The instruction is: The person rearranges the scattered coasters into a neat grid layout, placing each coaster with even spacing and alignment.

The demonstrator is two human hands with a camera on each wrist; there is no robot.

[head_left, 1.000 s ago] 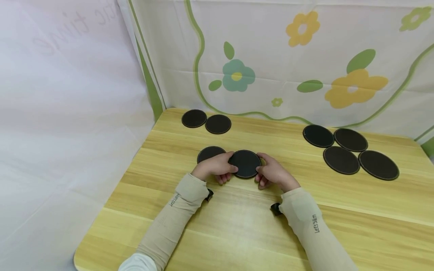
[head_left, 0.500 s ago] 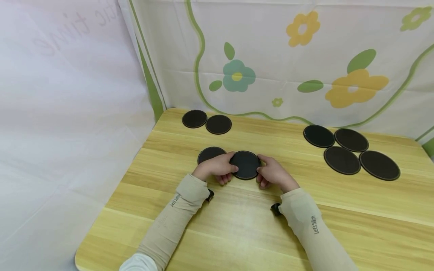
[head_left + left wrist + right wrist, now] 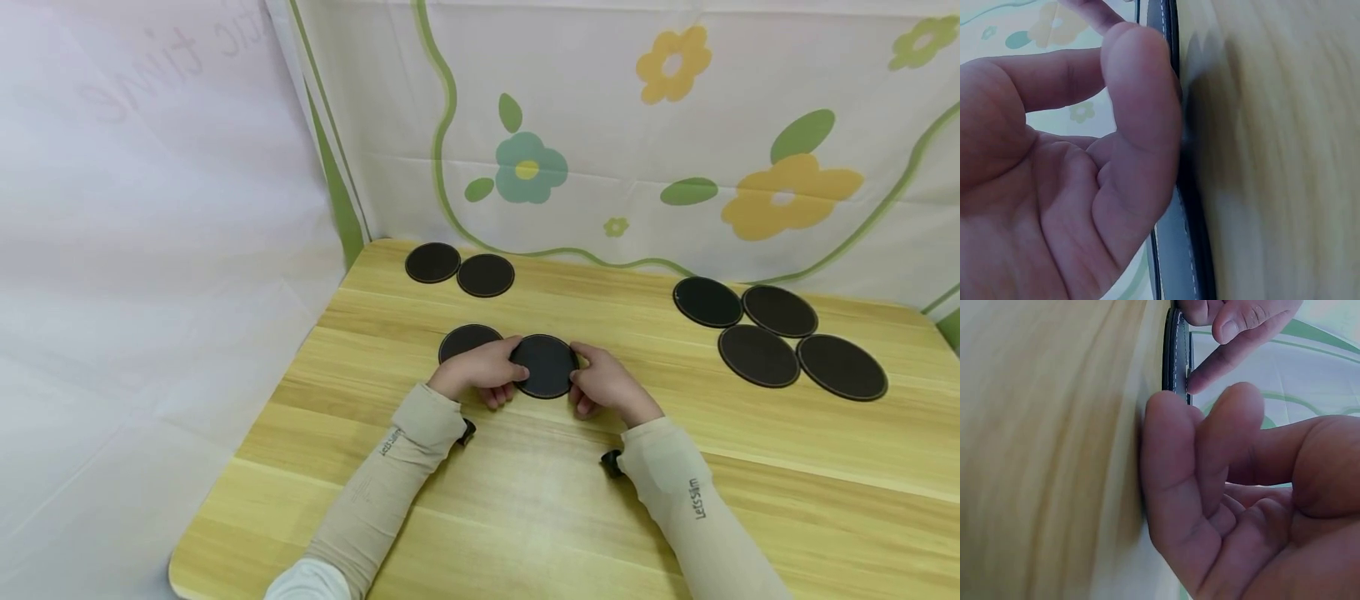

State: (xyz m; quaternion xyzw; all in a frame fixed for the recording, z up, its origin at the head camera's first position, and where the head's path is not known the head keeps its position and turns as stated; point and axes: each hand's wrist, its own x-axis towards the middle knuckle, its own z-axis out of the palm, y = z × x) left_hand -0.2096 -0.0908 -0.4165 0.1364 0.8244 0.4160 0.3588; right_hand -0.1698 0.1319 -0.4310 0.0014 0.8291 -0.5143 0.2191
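Both hands are on one round black coaster (image 3: 546, 367) with a stitched rim, low over the wooden table. My left hand (image 3: 480, 368) grips its left side, thumb over the top edge and index finger at the far rim. From the opposite side, my right hand (image 3: 609, 385) holds the right rim between thumb and index finger. A second coaster (image 3: 463, 340) lies just left, partly covered by the left hand. In the left wrist view, curled fingers (image 3: 1141, 119) lie along the stitched edge; the right wrist view shows curled fingers (image 3: 1172, 462) close to the tabletop.
Two coasters (image 3: 486, 275) lie side by side at the table's back left. Several more coasters (image 3: 759, 356) form a flat cluster at the back right. A white curtain (image 3: 600, 125) with printed flowers hangs behind the wooden table (image 3: 517, 500).
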